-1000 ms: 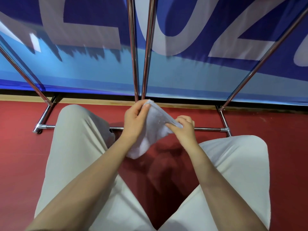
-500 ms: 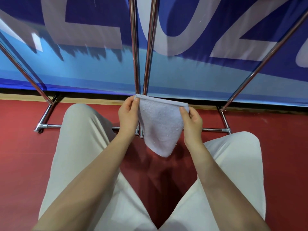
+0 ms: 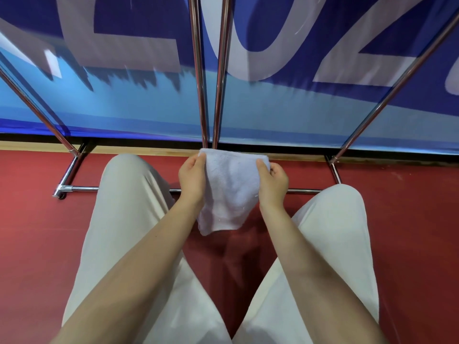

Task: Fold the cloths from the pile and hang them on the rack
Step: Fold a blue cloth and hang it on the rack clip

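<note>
Both our left hand (image 3: 192, 177) and right hand (image 3: 273, 181) pinched the white cloth's (image 3: 228, 192) top corners at mid-frame below the rack (image 3: 198, 70).

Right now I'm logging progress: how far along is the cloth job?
The white cloth looks folded. The left hand and right hand pinch its top corners below the rack, whose visible bars are bare. Hanging it remains; no pile shows.

Single head view: looks forward-down, close over hands, rack (image 3: 210, 70) just ahead.
</note>
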`<state>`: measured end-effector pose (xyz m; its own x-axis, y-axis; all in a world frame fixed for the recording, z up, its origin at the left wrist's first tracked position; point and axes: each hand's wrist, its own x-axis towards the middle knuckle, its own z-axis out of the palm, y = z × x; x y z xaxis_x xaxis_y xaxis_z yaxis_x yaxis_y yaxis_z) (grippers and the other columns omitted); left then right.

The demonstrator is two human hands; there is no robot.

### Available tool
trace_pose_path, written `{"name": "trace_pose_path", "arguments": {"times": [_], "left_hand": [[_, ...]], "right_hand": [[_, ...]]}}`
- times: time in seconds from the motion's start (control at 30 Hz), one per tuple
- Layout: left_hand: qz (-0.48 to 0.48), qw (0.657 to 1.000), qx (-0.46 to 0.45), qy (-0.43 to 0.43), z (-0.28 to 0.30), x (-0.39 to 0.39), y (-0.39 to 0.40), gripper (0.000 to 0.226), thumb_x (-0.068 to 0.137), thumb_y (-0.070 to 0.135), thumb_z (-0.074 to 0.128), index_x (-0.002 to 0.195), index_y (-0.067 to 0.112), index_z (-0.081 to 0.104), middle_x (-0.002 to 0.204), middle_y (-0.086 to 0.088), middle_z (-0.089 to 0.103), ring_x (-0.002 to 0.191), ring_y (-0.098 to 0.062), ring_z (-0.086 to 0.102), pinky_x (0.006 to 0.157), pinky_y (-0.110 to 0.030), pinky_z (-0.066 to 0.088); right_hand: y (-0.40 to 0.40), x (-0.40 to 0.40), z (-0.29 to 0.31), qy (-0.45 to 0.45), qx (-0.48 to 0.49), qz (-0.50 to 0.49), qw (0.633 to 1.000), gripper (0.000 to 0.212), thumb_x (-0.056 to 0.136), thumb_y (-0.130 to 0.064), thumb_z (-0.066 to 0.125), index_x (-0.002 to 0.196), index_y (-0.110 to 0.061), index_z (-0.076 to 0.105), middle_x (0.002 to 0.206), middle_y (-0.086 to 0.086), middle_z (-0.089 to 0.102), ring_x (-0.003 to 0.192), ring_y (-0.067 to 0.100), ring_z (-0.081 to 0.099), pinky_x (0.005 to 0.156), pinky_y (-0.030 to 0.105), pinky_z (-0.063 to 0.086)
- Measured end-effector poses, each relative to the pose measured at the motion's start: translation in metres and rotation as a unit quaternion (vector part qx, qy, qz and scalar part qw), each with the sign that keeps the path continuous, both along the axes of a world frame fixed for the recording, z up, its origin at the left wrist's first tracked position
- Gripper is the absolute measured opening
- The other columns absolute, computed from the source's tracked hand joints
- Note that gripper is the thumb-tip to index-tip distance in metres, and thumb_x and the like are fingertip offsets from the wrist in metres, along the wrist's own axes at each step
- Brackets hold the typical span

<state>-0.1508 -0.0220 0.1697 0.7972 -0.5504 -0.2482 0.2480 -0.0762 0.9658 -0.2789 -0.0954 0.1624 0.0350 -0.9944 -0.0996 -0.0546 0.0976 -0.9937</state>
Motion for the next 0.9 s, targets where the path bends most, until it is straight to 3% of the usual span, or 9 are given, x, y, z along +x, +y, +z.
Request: {"name": "trace_pose_path", "arguments": {"times": [0.07,0.13,0.23,0.33,0.4,0.53,0.73,0.8,0.9], "left_hand": [[0.0,1.0,0.001,0.023,-0.001,-0.002,0.0,0.038,0.094,0.024,0.053,0.056,0.024,0.052,0.064,0.003,0.047,0.068,-0.013,0.042,0.066,-0.028,0.038],[-0.006,1.0,0.004,0.003,-0.002,-0.006,-0.002,0.036,0.094,0.024,0.053,0.058,0.02,0.05,0.063,0.001,0.042,0.065,-0.014,0.038,0.062,-0.028,0.035],[-0.018,0.999,0.008,-0.043,-0.004,-0.015,-0.002,0.02,0.096,0.02,0.05,0.082,0.011,0.061,0.077,-0.004,0.052,0.073,-0.012,0.046,0.066,-0.023,0.041],[-0.019,0.998,0.005,-0.065,-0.006,-0.023,-0.002,0.02,0.097,0.016,0.049,0.1,0.011,0.068,0.092,0.004,0.067,0.08,-0.002,0.057,0.077,-0.016,0.046],[-0.016,0.997,0.0,-0.069,-0.008,-0.025,-0.002,0.022,0.097,0.015,0.049,0.107,0.012,0.068,0.094,0.007,0.069,0.08,0.005,0.06,0.077,-0.011,0.046],[-0.017,0.998,-0.013,-0.066,-0.006,-0.033,-0.001,0.021,0.097,0.015,0.049,0.106,0.015,0.068,0.092,0.009,0.07,0.077,0.01,0.061,0.071,-0.007,0.046],[-0.029,0.998,-0.031,-0.048,-0.004,-0.046,0.0,0.02,0.096,0.013,0.049,0.101,0.017,0.068,0.087,0.009,0.069,0.072,0.009,0.061,0.063,-0.006,0.043],[-0.023,0.998,-0.044,-0.029,-0.001,-0.048,0.0,0.018,0.097,0.013,0.049,0.1,0.017,0.067,0.087,0.007,0.069,0.07,0.009,0.061,0.063,-0.007,0.045],[-0.015,0.996,-0.079,0.023,0.006,-0.047,0.0,0.017,0.099,0.01,0.047,0.098,0.009,0.064,0.082,0.001,0.066,0.063,0.005,0.061,0.06,-0.011,0.047]], "right_hand": [[0.002,0.005,-0.003,0.014,0.015,-0.004,1.0,0.039,0.086,-0.022,0.065,0.059,-0.017,0.037,0.055,-0.009,0.033,0.05,0.005,0.028,0.046,0.017,0.026],[0.004,0.01,-0.005,0.013,0.038,-0.007,0.999,0.039,0.087,-0.023,0.065,0.059,-0.017,0.039,0.055,-0.009,0.035,0.052,0.006,0.03,0.048,0.019,0.028],[0.007,0.015,-0.007,-0.021,0.082,-0.013,0.996,0.037,0.087,-0.022,0.065,0.057,-0.019,0.042,0.053,-0.011,0.038,0.054,0.008,0.033,0.055,0.024,0.032],[0.01,0.019,-0.006,-0.038,0.102,-0.002,0.994,0.03,0.087,-0.021,0.065,0.061,-0.02,0.05,0.056,-0.011,0.046,0.058,0.009,0.042,0.062,0.026,0.039],[0.011,0.02,-0.005,-0.034,0.1,0.019,0.994,0.022,0.087,-0.022,0.065,0.067,-0.017,0.056,0.062,-0.007,0.053,0.064,0.011,0.048,0.065,0.028,0.042],[0.016,0.019,-0.003,-0.037,0.092,0.049,0.994,0.022,0.086,-0.019,0.065,0.066,-0.013,0.056,0.066,0.001,0.051,0.068,0.015,0.046,0.065,0.03,0.04],[0.03,0.016,0.004,-0.052,0.058,0.087,0.993,0.018,0.089,-0.016,0.065,0.079,-0.001,0.065,0.065,-0.001,0.058,0.057,0.002,0.051,0.056,0.013,0.043],[0.033,0.015,0.006,-0.045,0.041,0.107,0.992,0.021,0.091,-0.016,0.062,0.079,0.001,0.065,0.065,0.0,0.057,0.059,0.004,0.05,0.057,0.015,0.042],[0.032,0.011,0.009,-0.036,0.025,0.163,0.986,0.024,0.095,-0.012,0.052,0.079,-0.011,0.069,0.07,-0.004,0.065,0.066,0.007,0.06,0.061,0.02,0.047]]}}
